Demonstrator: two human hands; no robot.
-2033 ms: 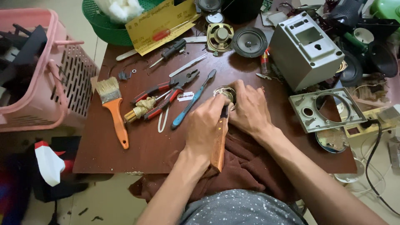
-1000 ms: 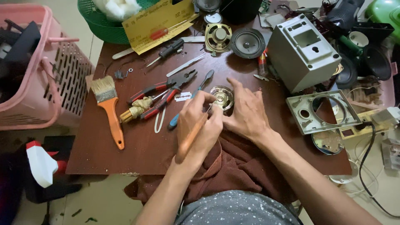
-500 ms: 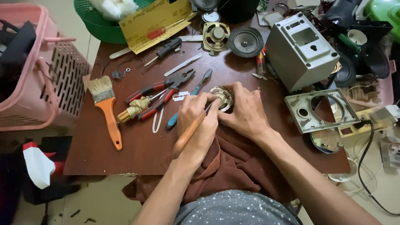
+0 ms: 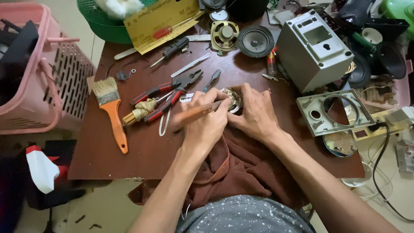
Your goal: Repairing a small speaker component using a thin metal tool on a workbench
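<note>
Your left hand (image 4: 207,123) is clenched around a thin tool with an orange-brown handle (image 4: 196,113), gripped like a pen; its tip points at the small round metal speaker (image 4: 233,98). Your right hand (image 4: 254,114) rests beside that speaker, fingers curled against its rim and holding it down. The speaker sits on the brown table (image 4: 142,151) near the middle, just above the edge of a brown cloth (image 4: 235,166) that hangs from the table into your lap.

Left of your hands: red-handled pliers (image 4: 166,92), a brass-coloured tool (image 4: 138,113) and an orange-handled paintbrush (image 4: 112,110), all lying flat on the table.

Containers: a pink slatted basket (image 4: 51,77) stands off the table's left edge, with something dark inside; what it is cannot be told. A green basket (image 4: 101,23) at the top edge holds white wadding (image 4: 118,6). A yellow card (image 4: 161,19) leans over its rim, with a red-handled screwdriver (image 4: 170,29) on it.

At the far side lie two loose speakers, one gold-framed (image 4: 224,34) and one black (image 4: 255,42). A grey plastic housing (image 4: 312,49) stands to the right, and a grey front panel (image 4: 334,111) with a round opening lies flat beside it.
</note>
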